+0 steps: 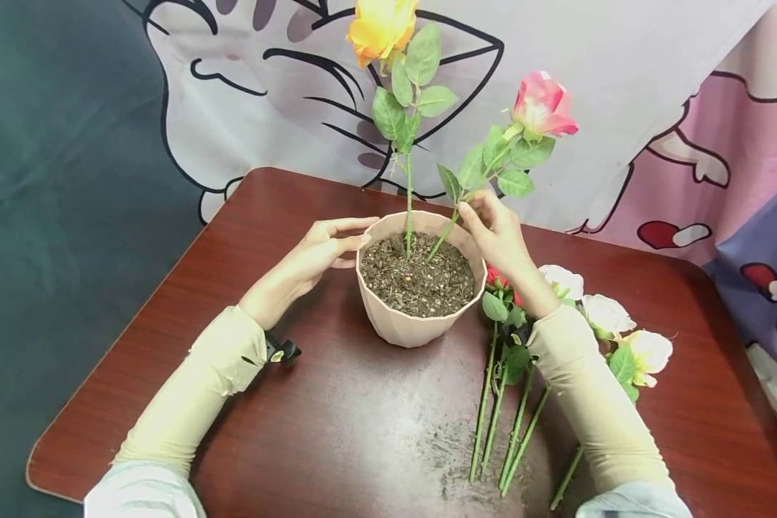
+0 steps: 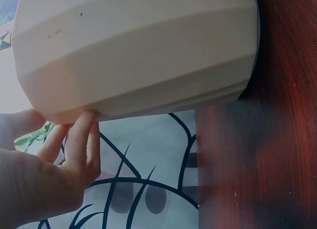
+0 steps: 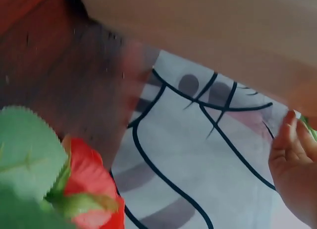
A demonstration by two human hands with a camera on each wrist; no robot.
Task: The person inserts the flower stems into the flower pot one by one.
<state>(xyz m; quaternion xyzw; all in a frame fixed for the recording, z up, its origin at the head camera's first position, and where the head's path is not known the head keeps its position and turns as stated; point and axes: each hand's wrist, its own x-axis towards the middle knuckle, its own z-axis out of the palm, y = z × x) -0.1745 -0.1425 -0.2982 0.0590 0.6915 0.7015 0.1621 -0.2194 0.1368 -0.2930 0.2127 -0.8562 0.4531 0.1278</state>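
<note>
A pale pink faceted flowerpot, filled with dark soil, stands on the table. My left hand touches the pot's left side at the rim, its fingers fairly straight; the left wrist view shows the fingertips against the outer wall. With thumb and fingers, my right hand pinches the stem of a pink-and-white artificial rose. That stem leans right, and its lower end meets the soil. A yellow-orange rose stands upright in the middle of the soil.
Beneath and beside my right forearm lie several more roses, including a red rose and white roses, their stems pointing toward me. Soil crumbs dot the table. A cartoon-cat cloth hangs behind the table.
</note>
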